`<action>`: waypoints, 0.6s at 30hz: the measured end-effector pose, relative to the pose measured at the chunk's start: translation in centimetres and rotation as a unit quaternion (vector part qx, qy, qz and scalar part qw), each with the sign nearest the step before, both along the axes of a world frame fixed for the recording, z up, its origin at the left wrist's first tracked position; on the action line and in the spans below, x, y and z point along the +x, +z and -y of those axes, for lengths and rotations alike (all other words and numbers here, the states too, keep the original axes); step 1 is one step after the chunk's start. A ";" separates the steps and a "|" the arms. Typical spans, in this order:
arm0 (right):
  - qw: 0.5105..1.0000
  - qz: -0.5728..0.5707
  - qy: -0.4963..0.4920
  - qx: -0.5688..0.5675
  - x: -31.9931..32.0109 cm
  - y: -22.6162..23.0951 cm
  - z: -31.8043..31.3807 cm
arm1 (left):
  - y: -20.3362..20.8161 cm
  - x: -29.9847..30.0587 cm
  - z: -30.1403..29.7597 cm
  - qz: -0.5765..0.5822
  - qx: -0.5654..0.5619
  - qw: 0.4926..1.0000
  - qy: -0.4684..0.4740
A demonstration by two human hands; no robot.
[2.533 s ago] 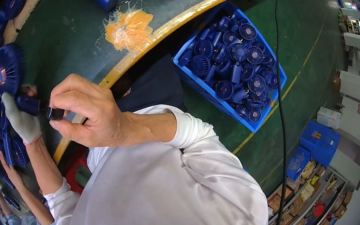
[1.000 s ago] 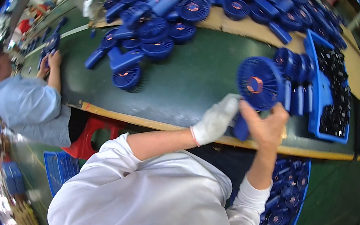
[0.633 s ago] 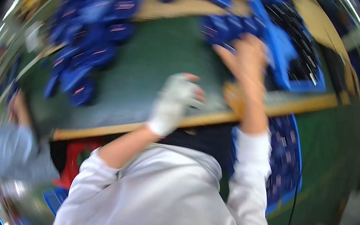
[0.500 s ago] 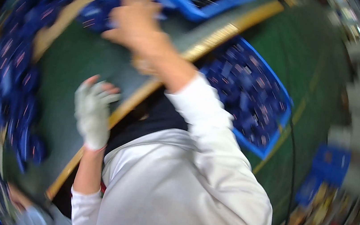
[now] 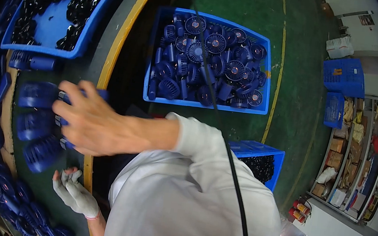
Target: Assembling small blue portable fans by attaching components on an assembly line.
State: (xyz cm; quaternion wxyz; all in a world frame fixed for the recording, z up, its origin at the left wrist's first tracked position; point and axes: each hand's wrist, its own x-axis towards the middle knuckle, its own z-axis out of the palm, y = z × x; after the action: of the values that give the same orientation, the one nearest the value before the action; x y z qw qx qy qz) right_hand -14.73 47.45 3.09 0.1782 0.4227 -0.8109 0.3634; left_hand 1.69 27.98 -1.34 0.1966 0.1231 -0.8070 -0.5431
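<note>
My bare right hand (image 5: 94,123) is closed over the handles of three dark blue handheld fans (image 5: 35,125). Their round heads stick out to the left, side by side, above the green tabletop (image 5: 38,189). The palm side of this hand is hidden. Below it, close to the yellow table edge, my left hand (image 5: 76,195) wears a white glove with bare fingertips. Its fingers are spread, with nothing held. One more blue fan (image 5: 33,61) lies just beyond the held ones, against a blue tray.
That blue tray (image 5: 46,51) holds many small black parts. Blue fans (image 5: 5,190) line the table's left side. Right of the table, a blue crate (image 5: 204,105) is heaped with fans. Another blue crate (image 5: 261,148) contains black parts. A black cable (image 5: 234,171) hangs across the view.
The view has swung to the right. My right hand, earlier reaching among the fans at the far side, is now nearer the table edge with three fans in it. My left hand stays open.
</note>
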 end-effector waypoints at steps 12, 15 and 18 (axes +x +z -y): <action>0.892 0.180 -0.399 0.111 10.0 -7.1 -24.3 | 1.2 -1.6 -2.4 0.077 -0.103 0.988 0.085; 0.848 0.134 -0.497 0.127 9.6 -10.5 -32.0 | 0.4 -1.2 -1.5 0.069 -0.146 0.985 0.054; 0.769 0.111 -0.605 0.171 7.1 -13.2 -39.0 | -0.1 -1.1 -1.0 0.094 -0.179 0.978 0.048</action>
State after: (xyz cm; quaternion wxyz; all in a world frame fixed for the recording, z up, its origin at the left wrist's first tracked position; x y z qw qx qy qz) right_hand -7.63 86.48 -10.07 0.1950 -0.1752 -0.9617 0.0796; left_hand 0.63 28.93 -1.42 0.1651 0.1752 -0.8989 -0.3662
